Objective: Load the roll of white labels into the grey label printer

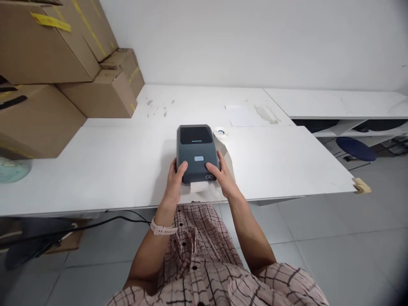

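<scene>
Head view gives us a white table [127, 170] reaching out on both sides of our hands, with a white wall [255, 42] rising beyond its far edge. Between our palms is the dark grey device [198, 159], close to the table's front edge; we cannot tell whether its whole base rests on the surface. Our left hand [174, 180] and right hand [225, 176] are partly curled around its two sides, a thumb laid on the top face from each, so both have hold of it. A white strip [199, 187] pokes from its near end, between the hands. Beyond the right hand a small white roll [221, 133] lies just beside the device, and farther off is a pale sheet [244, 115]. Well to the left of our hands, stacked cardboard boxes [60, 63] bound the room for moving; a broad stretch of tabletop runs up to them. To the right, another stretch runs out to the table's end, where a tan corner piece [362, 185] sits. Past that end stands a blue stool [356, 148]. The front edge passes just under our wrists, with grey floor tiles [334, 246] below.
</scene>
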{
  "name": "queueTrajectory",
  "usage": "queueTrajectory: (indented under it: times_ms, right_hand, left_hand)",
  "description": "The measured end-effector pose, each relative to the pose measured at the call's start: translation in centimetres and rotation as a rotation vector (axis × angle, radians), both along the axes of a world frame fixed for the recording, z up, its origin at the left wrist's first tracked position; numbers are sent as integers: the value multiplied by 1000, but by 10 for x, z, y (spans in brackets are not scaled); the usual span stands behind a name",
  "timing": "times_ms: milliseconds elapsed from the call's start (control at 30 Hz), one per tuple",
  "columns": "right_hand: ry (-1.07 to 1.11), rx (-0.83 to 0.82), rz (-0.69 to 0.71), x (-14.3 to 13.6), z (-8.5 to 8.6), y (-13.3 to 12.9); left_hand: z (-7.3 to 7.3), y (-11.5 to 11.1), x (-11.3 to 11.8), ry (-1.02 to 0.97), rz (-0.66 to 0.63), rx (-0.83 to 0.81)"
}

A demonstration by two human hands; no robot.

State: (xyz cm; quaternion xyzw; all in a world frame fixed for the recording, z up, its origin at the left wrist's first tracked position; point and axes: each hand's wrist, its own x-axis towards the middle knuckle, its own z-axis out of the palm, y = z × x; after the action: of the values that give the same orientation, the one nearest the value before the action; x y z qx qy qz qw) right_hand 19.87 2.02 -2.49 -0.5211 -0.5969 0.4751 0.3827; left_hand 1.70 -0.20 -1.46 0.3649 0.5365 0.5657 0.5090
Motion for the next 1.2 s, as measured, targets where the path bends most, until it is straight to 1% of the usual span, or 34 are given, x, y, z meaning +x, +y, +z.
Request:
queueTrajectory:
  times_ms: [33,100,167,233,267,300,367,400,433,500,567,600,633,700,733,767,800,867,933,967,1033,1067,1167,1200]
  right_hand:
    - [36,-7,-11,-1,-3,0]
    - [96,9,-44,-2,-6,0]
    - [121,37,-60,-3,-9,0]
    - [128,47,-68,-3,-10,0]
    - [137,41,-75,-3,-11,1]
    - [146,30,-80,-3,-11,1]
    - [145,15,-90,-3,-13,3]
    - [139,17,-94,-3,-14,4]
    - [132,27,-99,-4,-15,5]
    - [118,60,-99,-5,-18,6]
    - [114,81,-98,-7,-20,8]
    - [117,78,-101,-8,-20,8]
    - [125,68,-107,-9,-19,8]
    - [147,60,-135,-11,-16,7]
    - [142,92,-161,-12,-14,6]
    - [114,162,-195,-14,-10,4]
    - [61,269,-233,-16,-7,2]
    - [-101,545,-283,-20,2,-3]
    - [-286,785,-252,-24,11,-9]
    - [-367,865,-217,-26,15,-12]
    - [-489,953,-165,-30,21,-17]
    - [-533,974,-153,-32,24,-19]
    - [-603,985,-145,-40,26,-22]
    - [-606,974,-141,-41,26,-22]
  left_hand:
    - [1,3,1,-28,-11,1]
    - [1,7,2,-56,11,15]
    - [0,7,1,-38,13,41]
    - [0,2,0,3,16,62]
    - [-1,-3,2,53,62,74]
    - [-2,-11,4,122,141,88]
    - [-7,-31,12,267,339,108]
    - [-11,-41,16,296,383,102]
    - [-14,-50,21,272,357,75]
    - [-20,-61,29,161,158,-5]
    - [-22,-62,34,45,-14,-95]
    - [-22,-60,35,19,-53,-117]
    - [-21,-57,35,17,-65,-119]
    - [-21,-50,34,62,-47,-79]
    - [-21,-47,33,92,-34,-53]
    - [-22,-46,33,117,-22,-31]
    - [-24,-45,32,134,-13,-18]
    - [-28,-47,32,168,1,1]
    - [-33,-51,31,207,16,21]
    - [-34,-54,30,224,23,31]
    - [-36,-59,26,252,52,51]
    - [-35,-61,22,270,99,71]
    - [-27,-56,11,335,341,192]
    - [-23,-52,8,354,398,236]
